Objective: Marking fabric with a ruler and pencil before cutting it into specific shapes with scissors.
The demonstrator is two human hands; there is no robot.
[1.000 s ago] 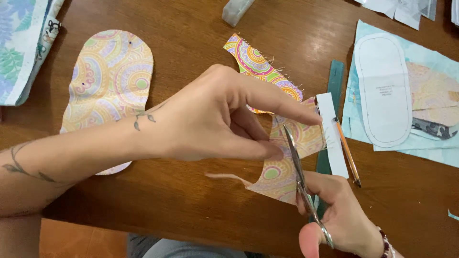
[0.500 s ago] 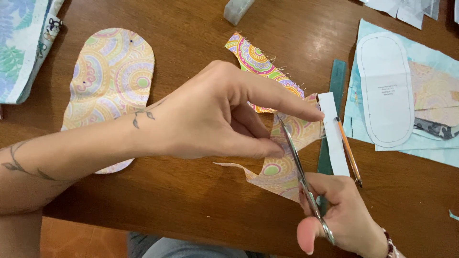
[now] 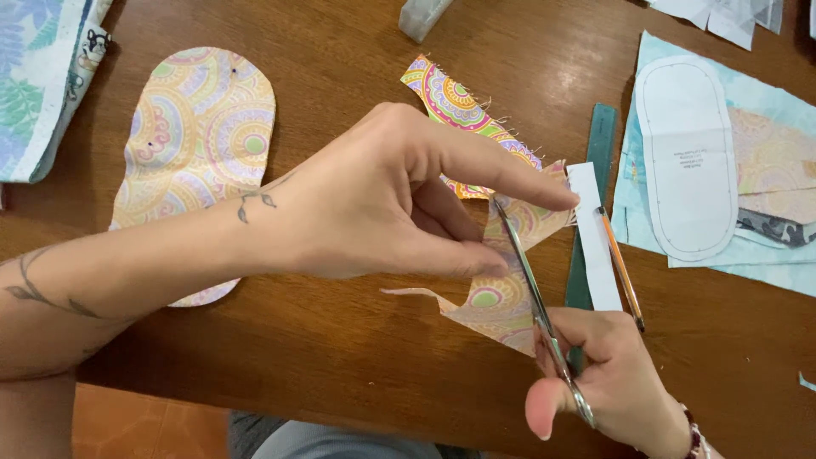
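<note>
Left hand (image 3: 382, 200): pinching the patterned fabric (image 3: 501, 297), just right of its fingertips.
Right hand (image 3: 608, 378): near edge, gripping scissors (image 3: 531, 285) in the fabric.

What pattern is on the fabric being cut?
Pastel mandala circles in yellow, pink and green on the fabric piece; head view.

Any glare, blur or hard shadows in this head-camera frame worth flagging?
Head view: sharp overall; soft glare on the wooden table at the top; the left hand casts a soft shadow beneath it; scissors blades glint slightly; right hand is in focus.
</note>
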